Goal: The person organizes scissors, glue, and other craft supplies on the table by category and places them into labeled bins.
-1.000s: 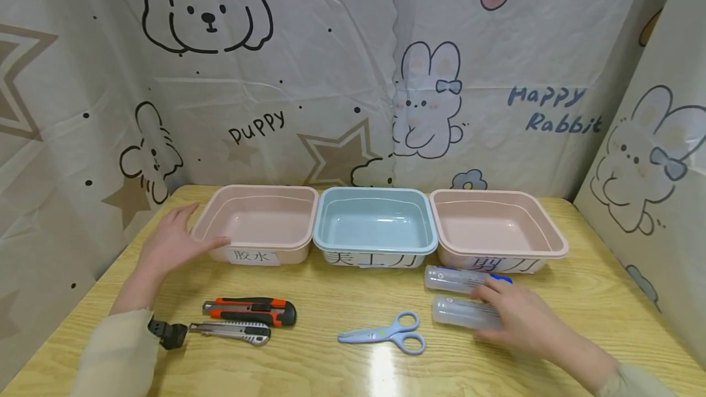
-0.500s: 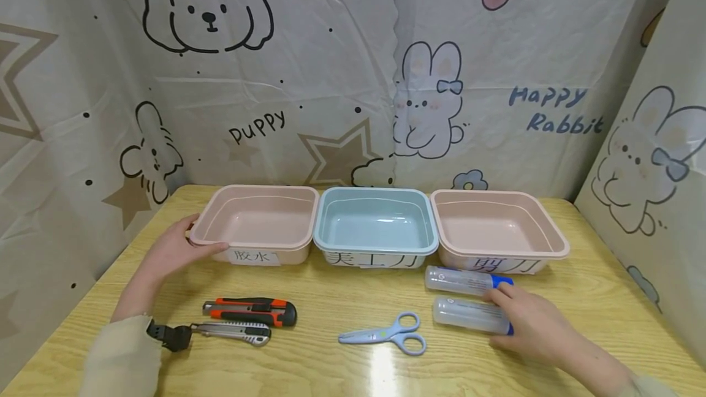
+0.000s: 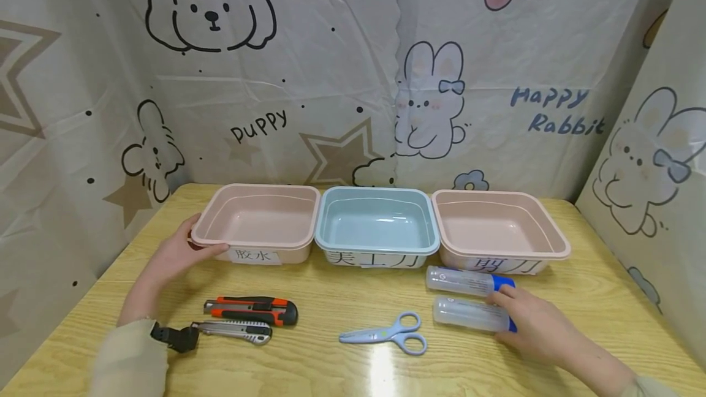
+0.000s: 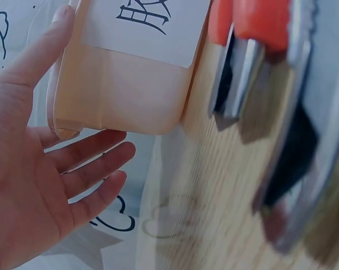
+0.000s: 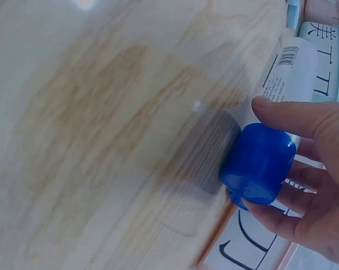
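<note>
My left hand (image 3: 171, 257) holds the front left corner of the left pink bin (image 3: 295, 254), with the thumb along its rim and the fingers against its side (image 4: 138, 93). On the right, my right hand (image 3: 537, 328) grips the cap end of the nearer clear glue bottle (image 3: 469, 313); its blue cap (image 5: 259, 163) shows between thumb and fingers in the right wrist view. A second glue bottle (image 3: 462, 280) lies just behind, parallel to it. Both bottles lie on their sides on the table.
A blue bin (image 3: 377, 250) and another pink bin (image 3: 504, 254) continue the row, each with a paper label. In front lie an orange-black utility knife (image 3: 250, 310), a grey utility knife (image 3: 237, 331) and light blue scissors (image 3: 366, 336). A printed curtain (image 3: 331, 78) hangs behind.
My left hand has lowered onto the left bin's corner. The right hand has shifted slightly right, toward the cap of the nearer glue bottle. The bottles have hardly moved.
</note>
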A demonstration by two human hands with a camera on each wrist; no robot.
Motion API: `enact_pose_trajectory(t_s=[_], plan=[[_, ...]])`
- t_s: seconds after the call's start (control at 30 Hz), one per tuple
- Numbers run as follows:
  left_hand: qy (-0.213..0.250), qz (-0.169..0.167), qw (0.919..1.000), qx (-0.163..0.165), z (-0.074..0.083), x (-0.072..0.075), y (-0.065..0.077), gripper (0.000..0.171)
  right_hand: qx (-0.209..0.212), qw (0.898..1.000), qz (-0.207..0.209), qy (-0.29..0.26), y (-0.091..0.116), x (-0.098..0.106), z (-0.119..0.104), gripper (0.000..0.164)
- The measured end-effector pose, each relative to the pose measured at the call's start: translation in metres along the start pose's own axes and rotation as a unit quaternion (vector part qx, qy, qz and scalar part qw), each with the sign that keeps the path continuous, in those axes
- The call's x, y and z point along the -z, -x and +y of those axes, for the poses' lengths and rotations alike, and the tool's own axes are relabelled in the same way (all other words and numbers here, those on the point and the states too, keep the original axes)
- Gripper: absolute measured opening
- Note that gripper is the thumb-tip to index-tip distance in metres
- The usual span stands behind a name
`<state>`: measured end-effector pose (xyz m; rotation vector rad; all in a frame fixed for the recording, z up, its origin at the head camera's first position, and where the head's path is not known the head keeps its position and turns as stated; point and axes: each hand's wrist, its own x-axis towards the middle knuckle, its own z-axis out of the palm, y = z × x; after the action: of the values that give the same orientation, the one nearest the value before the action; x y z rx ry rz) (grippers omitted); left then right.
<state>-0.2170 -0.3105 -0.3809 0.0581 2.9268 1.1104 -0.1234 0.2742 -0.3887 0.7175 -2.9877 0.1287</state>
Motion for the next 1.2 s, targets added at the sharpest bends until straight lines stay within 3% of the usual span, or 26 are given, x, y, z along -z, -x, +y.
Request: enact_pose_trajectory(t_s=[0.23, 0.6, 0.87, 1.03, 1.2], plan=[[0.004, 0.004, 0.9999, 0.014, 0.0, -0.002, 0.001, 0.103, 0.044, 0.999, 0.004, -0.002, -0.004, 0.005, -0.006, 0.044], [0.034, 0.023, 0.9991, 0.011, 0.001, -0.003, 0.004, 0.1, 0.083, 0.996, 0.035, 0.005, -0.015, 0.015, -0.022, 0.046], [0.052, 0.016, 0.9982, 0.026, 0.002, -0.003, 0.007, 0.101, 0.114, 0.988, 0.1, 0.014, -0.029, 0.017, -0.035, 0.045], [0.06, 0.017, 0.9977, 0.028, 0.001, -0.004, 0.005, 0.102, 0.113, 0.989, 0.097, -0.001, -0.041, 0.021, -0.046, 0.047], [0.065, 0.015, 0.9974, 0.028, -0.001, -0.006, 0.004, 0.102, 0.143, 0.985, 0.099, -0.015, -0.053, 0.023, -0.056, 0.044]])
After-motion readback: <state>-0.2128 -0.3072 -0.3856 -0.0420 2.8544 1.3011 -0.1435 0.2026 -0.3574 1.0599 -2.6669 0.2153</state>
